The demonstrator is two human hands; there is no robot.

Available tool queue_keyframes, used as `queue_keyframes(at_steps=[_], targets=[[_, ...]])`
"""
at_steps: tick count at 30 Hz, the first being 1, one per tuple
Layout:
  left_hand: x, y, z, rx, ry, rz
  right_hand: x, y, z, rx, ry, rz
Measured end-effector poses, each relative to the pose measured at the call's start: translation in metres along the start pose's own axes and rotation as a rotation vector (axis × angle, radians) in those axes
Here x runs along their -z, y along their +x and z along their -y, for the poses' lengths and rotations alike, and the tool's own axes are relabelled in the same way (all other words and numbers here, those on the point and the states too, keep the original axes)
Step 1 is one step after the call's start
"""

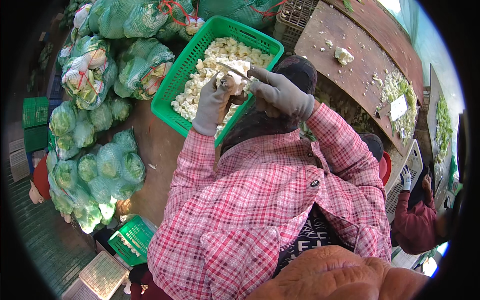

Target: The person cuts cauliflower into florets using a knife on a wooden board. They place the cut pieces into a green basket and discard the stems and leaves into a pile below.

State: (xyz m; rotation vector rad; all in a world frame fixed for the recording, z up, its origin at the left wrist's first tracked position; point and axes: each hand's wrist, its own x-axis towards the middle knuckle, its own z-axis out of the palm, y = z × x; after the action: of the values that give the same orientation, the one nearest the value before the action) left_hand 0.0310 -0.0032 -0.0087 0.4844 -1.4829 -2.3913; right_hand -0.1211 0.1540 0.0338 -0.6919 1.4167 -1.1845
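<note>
My left hand (213, 103), in a grey glove, grips a piece of cauliflower (237, 77) over the near part of a green plastic crate (170, 80). Close to its right, my right hand (279, 92), also gloved in grey, is closed around a small knife whose blade (233, 70) lies across the cauliflower. The knife's handle is hidden by the fingers. Beneath both hands, many cut cauliflower florets (191, 90) fill much of the crate. Plaid sleeves reach to both wrists.
Net bags of cauliflower (88, 75) and of leafy green heads (108, 161) are piled at the left. At the right, a brown board (360, 48) bears a cauliflower chunk (343, 56) and scraps. A co-worker (416, 225) is at the far right; more crates (103, 273) stand lower left.
</note>
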Motion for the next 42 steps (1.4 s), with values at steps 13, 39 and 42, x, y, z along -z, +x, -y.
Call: queue_keyframes(at_steps=[13,39,42], targets=[[0.032,-0.014,0.018,-0.07,-0.403,-0.029,-0.01,0.06,-0.007,-0.043,0.128,-0.133],[0.01,0.006,0.052,-0.316,-0.161,-0.135,-0.043,0.046,-0.037,0.484,-0.232,-0.299],[0.022,0.01,0.043,-0.28,-0.717,0.231,-0.041,0.048,-0.025,0.031,0.41,-0.091]])
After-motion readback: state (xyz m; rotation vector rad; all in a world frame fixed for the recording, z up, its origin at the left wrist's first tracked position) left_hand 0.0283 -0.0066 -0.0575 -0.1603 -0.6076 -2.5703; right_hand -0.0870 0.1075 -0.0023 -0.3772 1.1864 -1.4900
